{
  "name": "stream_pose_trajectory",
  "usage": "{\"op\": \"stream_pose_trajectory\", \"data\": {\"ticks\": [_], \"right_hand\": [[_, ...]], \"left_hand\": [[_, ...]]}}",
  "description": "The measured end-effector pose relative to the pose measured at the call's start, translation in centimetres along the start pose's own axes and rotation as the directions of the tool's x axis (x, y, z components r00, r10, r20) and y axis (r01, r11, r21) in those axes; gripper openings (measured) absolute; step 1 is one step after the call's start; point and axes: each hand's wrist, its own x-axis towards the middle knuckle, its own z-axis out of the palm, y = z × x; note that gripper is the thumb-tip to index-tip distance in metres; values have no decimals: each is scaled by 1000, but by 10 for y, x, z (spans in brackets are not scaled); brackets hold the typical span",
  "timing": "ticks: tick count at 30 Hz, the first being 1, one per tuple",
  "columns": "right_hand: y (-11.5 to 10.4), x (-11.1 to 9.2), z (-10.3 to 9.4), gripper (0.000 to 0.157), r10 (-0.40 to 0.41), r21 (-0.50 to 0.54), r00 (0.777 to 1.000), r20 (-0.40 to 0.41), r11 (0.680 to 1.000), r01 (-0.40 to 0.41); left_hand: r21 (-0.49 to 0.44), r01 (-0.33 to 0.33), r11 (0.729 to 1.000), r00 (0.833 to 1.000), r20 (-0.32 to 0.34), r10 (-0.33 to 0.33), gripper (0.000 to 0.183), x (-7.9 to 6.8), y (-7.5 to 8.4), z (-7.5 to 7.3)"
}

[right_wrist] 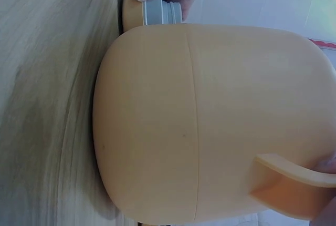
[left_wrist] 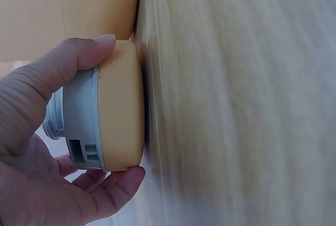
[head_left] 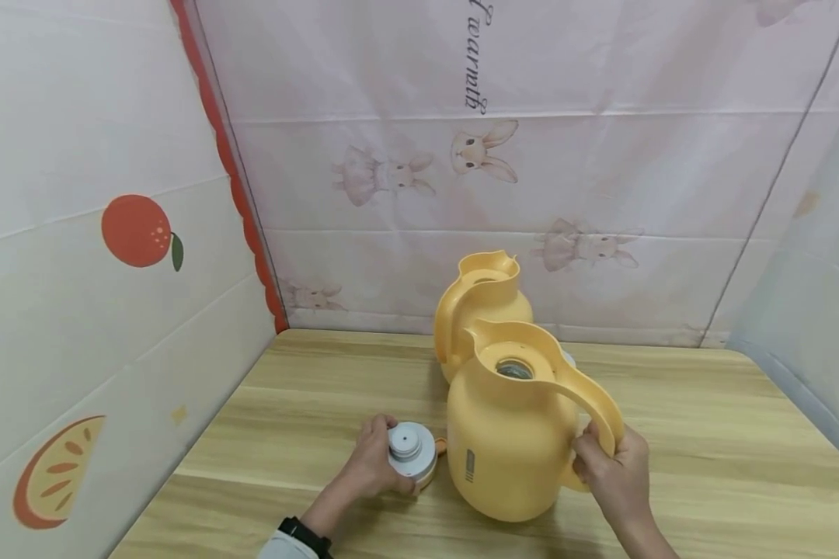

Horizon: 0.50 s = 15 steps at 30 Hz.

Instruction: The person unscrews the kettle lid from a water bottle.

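Observation:
My left hand (head_left: 374,462) holds a jug lid (head_left: 419,460) by its sides, thumb and fingers curled round it. The lid lies upside down on the table, yellow top below and pale grey stopper upward; its yellow rim (left_wrist: 123,110) is right at the wood in the left wrist view. Just right of it stands a yellow thermos jug (head_left: 506,450), its mouth uncovered and a shiny inner liner showing. On the jug's right side, my right hand (head_left: 617,470) grips the handle (head_left: 601,407). The jug's base is close to the wood in the right wrist view.
Behind the first jug stands a second yellow thermos jug (head_left: 492,307), partly hidden, its handle toward the left. A small whitish thing (head_left: 569,358) peeks out behind the front jug. Printed sheets line the back (head_left: 405,272) and sides of the wooden table (head_left: 713,450).

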Motion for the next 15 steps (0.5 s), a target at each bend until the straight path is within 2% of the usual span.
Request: {"op": "stream_pose_trajectory", "data": {"ticks": [10, 15], "right_hand": [[0, -1, 0, 28, -11, -24, 1000, -7, 1000, 11], [0, 0, -5, 29, 14, -13, 1000, -10, 1000, -14]], "left_hand": [[6, -22, 1000, 1000, 15, 22, 95, -3, 1, -4], [-60, -14, 998, 998, 60, 18, 93, -3, 0, -6]]}}
